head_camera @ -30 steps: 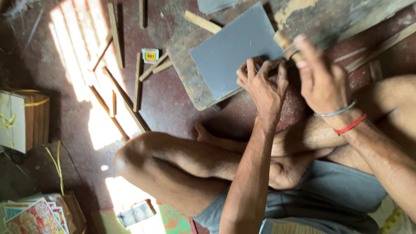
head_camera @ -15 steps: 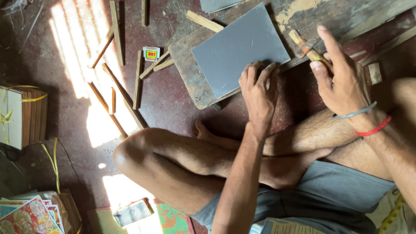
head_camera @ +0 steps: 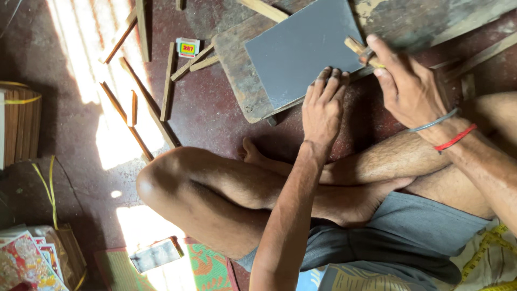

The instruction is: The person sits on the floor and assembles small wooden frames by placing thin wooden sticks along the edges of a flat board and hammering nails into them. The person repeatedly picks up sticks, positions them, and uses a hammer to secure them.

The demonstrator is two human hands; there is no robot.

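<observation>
The left hand (head_camera: 323,108) is pressing flat, open-fingered, on the stiff, light-looking grey slate (head_camera: 301,51) while the right hand (head_camera: 406,89) is grasping a thin wooden stick (head_camera: 360,47) at its edge.

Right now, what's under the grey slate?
The grey slate lies on a worn wooden board on the floor. The left hand presses its near edge; the right hand holds a small stick at its corner. The board's middle is covered.

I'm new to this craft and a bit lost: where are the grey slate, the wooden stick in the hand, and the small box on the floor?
Slate (head_camera: 301,51), head view, middle of its grey face.
Stick (head_camera: 355,46), head view, end resting on the slate.
Box (head_camera: 187,47), head view, its yellow top.
</observation>
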